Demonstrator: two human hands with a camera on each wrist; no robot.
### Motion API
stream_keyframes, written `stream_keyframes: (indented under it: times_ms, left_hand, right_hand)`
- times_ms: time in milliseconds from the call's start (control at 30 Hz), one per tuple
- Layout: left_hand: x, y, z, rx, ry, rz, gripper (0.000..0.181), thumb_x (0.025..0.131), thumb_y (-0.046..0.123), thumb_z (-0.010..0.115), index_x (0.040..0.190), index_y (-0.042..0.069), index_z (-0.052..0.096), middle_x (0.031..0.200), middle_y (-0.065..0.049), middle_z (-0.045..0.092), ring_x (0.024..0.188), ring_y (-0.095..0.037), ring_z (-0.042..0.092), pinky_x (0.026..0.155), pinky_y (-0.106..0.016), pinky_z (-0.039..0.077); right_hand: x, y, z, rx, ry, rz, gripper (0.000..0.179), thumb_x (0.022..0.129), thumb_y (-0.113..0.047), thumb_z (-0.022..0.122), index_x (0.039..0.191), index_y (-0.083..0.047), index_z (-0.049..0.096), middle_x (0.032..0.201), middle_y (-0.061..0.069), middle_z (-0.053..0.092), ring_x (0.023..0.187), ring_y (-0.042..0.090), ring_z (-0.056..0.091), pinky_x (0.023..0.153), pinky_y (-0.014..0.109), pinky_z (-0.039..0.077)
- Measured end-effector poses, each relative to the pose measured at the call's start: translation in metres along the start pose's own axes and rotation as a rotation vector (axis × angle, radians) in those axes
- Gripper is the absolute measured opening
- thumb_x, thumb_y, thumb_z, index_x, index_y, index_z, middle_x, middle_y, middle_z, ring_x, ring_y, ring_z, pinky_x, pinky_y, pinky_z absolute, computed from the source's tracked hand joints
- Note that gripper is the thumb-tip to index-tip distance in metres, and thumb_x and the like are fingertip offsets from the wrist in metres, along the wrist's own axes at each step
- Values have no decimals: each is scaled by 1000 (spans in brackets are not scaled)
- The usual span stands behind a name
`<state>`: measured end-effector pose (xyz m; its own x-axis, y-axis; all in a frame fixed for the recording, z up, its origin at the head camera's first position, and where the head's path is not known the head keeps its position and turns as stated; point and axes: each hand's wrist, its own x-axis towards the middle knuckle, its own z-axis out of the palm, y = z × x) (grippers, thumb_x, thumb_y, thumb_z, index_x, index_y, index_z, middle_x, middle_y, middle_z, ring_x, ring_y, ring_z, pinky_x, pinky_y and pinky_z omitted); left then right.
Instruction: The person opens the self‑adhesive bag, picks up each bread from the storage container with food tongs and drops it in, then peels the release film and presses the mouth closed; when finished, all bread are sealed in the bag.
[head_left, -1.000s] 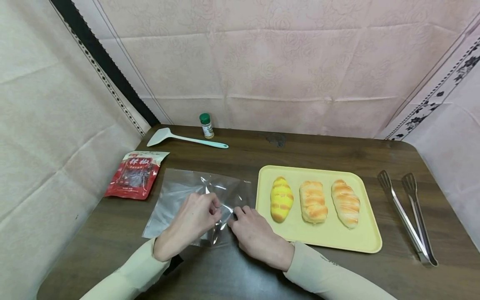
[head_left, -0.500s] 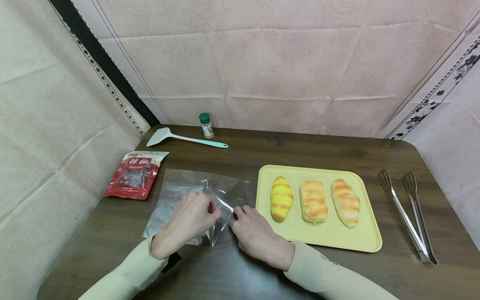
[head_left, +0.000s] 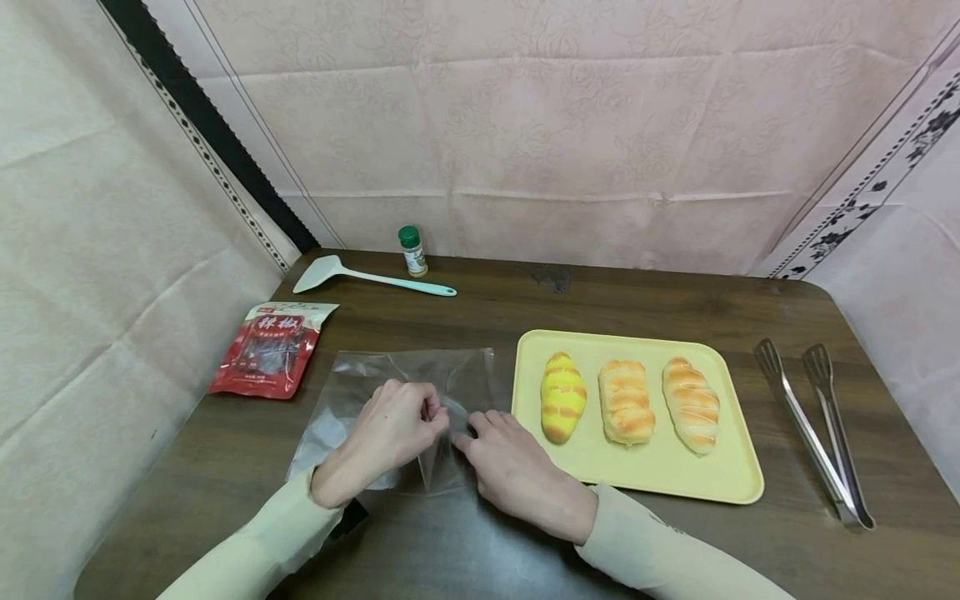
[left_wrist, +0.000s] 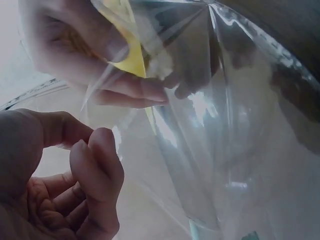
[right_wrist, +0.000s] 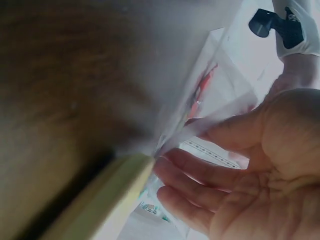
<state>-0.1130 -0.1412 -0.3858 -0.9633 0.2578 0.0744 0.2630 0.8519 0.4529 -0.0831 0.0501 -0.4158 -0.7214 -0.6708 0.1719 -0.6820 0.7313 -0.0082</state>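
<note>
A clear plastic bag (head_left: 465, 379) lies spread on the dark table, left of the yellow tray, its near right part raised in a fold between the two hands. My left hand (head_left: 393, 421) pinches the film between thumb and forefinger over the bag's middle. At the bag's right edge, my right hand (head_left: 513, 471) holds the film between thumb and fingers, palm down. In the left wrist view the shiny film (left_wrist: 235, 130) fills the right side, beside the curled left fingers (left_wrist: 102, 160). A strip of film crosses the right thumb (right_wrist: 235, 132) in the right wrist view.
Close on the right stands the yellow tray (head_left: 592, 471) with a yellow bread roll (head_left: 562, 398) and two browned ones. Metal tongs (head_left: 813, 442) lie far right. A red packet (head_left: 266, 354), a pale turquoise spatula (head_left: 375, 277) and a green-capped jar (head_left: 412, 252) are at back left.
My left hand has shifted slightly right, closer to the right hand. The bag's far edge has drawn nearer and its fold has changed shape. The right hand has barely moved.
</note>
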Motion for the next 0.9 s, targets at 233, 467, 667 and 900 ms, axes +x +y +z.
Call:
stream_keyframes:
  times_ms: [233, 467, 667, 900]
  left_hand:
    - [1, -5, 4, 23, 9, 19, 24, 89, 10, 76, 71, 16, 63, 60, 8, 57, 53, -7, 49, 52, -24, 40]
    - [2, -5, 7, -16, 15, 44, 22, 90, 7, 77, 72, 13, 66, 61, 7, 58, 52, -5, 48, 50, -20, 39]
    - [3, -6, 9, -32, 20, 43, 18, 91, 5, 75, 75, 11, 70, 61, 6, 60, 53, -5, 50, 51, -21, 40]
    - [4, -8, 11, -53, 25, 48, 19, 91, 5, 76, 74, 11, 70, 61, 6, 62, 54, -4, 50, 53, -20, 42]
  right_hand:
    - [-8, 4, -9, 111, 144, 13, 21, 97, -15, 77, 118, -15, 79, 113, 5, 75, 105, 22, 70, 92, 38, 57]
    - [-26, 13, -28, 221, 231, 83, 28, 97, -19, 81, 123, -11, 78, 119, 7, 76, 111, 23, 72, 95, 40, 60]
    - [-51, 27, -43, 232, 377, 125, 30, 93, -14, 85, 122, -9, 79, 115, 6, 78, 108, 21, 74, 90, 39, 63]
    - [-91, 52, -51, 204, 515, 231, 37, 83, -10, 90, 119, -9, 80, 108, 3, 78, 98, 20, 74, 81, 39, 63]
